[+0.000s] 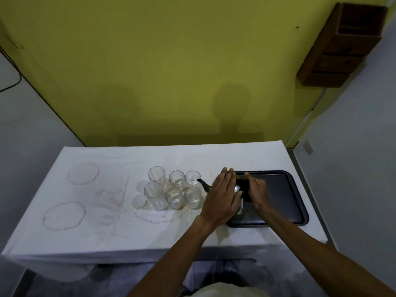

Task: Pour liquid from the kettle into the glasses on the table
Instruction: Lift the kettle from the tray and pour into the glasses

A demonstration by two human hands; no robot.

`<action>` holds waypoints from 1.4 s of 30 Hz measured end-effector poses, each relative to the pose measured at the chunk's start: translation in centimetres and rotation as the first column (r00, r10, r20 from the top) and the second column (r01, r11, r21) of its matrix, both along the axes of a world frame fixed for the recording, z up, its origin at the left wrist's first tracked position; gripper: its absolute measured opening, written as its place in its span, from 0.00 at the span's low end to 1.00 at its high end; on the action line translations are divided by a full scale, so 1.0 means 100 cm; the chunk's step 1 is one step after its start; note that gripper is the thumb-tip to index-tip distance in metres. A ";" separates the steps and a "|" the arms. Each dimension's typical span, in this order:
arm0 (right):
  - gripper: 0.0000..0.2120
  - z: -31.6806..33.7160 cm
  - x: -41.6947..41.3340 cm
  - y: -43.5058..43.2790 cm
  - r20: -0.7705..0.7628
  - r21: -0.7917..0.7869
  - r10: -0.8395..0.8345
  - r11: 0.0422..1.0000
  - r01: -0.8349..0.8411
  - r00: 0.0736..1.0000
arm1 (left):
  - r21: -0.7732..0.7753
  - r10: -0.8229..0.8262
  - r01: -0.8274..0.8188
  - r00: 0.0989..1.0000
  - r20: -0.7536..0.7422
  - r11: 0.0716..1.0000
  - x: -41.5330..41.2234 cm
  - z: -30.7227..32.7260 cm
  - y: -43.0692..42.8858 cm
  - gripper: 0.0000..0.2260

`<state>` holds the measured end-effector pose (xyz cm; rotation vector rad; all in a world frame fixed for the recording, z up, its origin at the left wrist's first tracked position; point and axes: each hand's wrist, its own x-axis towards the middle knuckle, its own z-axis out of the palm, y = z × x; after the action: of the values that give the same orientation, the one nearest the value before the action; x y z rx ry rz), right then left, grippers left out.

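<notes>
A small metal kettle (237,190) with a dark spout (203,184) stands at the left end of a dark tray (282,196). Its spout points left toward several clear glasses (174,195) grouped in two rows on the white tablecloth. My right hand (256,190) is closed around the kettle's black handle. My left hand (222,196) lies flat against the kettle's lid and near side, fingers together and extended. The kettle's body is mostly hidden by both hands. The spout tip sits beside the far right glass (192,179).
The white tablecloth (96,228) carries brown ring stains at the left and a wet stain under the glasses. A yellow wall stands behind the table. A wooden shelf (342,46) hangs at the upper right.
</notes>
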<state>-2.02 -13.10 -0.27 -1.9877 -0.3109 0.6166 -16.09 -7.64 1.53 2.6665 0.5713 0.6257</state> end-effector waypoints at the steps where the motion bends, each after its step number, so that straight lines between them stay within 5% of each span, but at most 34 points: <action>1: 0.22 0.002 -0.001 0.003 -0.009 0.022 -0.005 1.000 0.005 1.000 | 0.001 0.015 -0.015 1.000 0.005 1.000 0.000 0.002 0.001 0.24; 9: 0.26 0.028 -0.010 0.039 0.213 -0.069 0.158 0.987 -0.146 0.964 | -0.120 0.210 -0.197 0.971 0.110 0.973 -0.014 0.017 0.006 0.28; 18: 0.29 0.029 -0.028 0.054 0.382 -0.239 0.278 0.951 -0.196 0.881 | -0.330 0.296 -0.262 0.954 0.057 0.907 -0.033 -0.004 0.014 0.27; 42: 0.28 0.033 -0.040 0.051 0.428 -0.319 0.307 0.931 -0.176 0.850 | -0.389 0.236 -0.214 0.972 0.009 0.896 -0.047 -0.011 0.018 0.29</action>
<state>-6.01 -7.98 2.98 -2.3753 -0.8294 0.3274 -20.78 -5.88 0.44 2.2237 0.8967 0.5773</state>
